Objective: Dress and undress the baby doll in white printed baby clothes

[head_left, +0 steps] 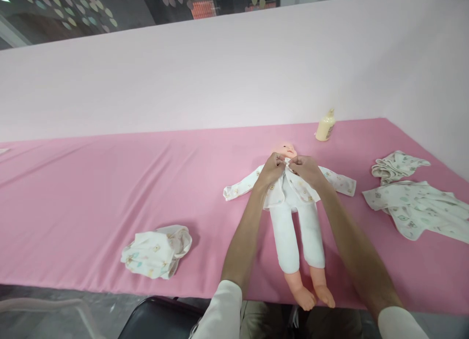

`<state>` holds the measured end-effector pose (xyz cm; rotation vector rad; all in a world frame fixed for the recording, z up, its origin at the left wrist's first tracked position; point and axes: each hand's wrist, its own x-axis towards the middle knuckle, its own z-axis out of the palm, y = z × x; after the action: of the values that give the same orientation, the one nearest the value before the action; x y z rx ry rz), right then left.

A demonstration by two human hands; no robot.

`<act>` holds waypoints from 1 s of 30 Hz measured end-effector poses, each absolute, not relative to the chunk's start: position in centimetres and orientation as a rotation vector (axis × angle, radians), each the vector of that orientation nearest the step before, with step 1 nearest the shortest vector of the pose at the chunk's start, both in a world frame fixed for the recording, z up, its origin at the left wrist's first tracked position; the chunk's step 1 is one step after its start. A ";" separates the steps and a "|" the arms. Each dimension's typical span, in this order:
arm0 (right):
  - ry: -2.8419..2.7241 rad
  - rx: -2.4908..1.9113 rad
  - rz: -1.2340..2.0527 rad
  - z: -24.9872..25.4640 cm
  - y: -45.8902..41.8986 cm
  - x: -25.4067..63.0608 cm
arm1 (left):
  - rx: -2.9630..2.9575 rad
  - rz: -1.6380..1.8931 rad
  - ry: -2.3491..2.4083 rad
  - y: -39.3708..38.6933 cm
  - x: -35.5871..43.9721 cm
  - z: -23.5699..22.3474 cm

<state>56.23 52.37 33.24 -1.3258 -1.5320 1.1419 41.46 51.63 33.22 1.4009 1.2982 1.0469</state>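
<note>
A baby doll with peach-coloured plastic head and feet and a soft white cloth body lies face up, head at the far end, legs slightly apart, bare feet near the close edge. A white long-sleeved baby jacket with a small scattered print is on it, sleeves spread to both sides, the front parting below the neck over the white belly.

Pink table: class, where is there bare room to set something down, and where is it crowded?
The widest bare patch of the pink table runs between the white wall and the bundled clothing. A smaller one separates the bottle from the loose clothes. Crowded: the doll, where left hand and right hand pinch its jacket.
</note>
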 end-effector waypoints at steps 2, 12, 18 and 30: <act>-1.615 -1.334 1.058 33.3 52.4 56.2 | 1.410 1.037 1.314 51.6 41.5 33.2; -1.969 -1.466 0.639 34.4 51.6 56.1 | 1.324 1.060 1.283 51.3 41.5 33.8; -1.950 -1.588 0.674 35.3 51.0 56.0 | 1.357 1.052 1.273 51.4 41.5 33.7; -1.948 -1.559 0.613 34.6 51.1 55.4 | 1.231 1.067 1.218 51.4 41.4 33.6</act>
<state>55.44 51.06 34.57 -1.5589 -1.9475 0.6129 41.45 51.42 33.60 1.2312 1.2184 1.0674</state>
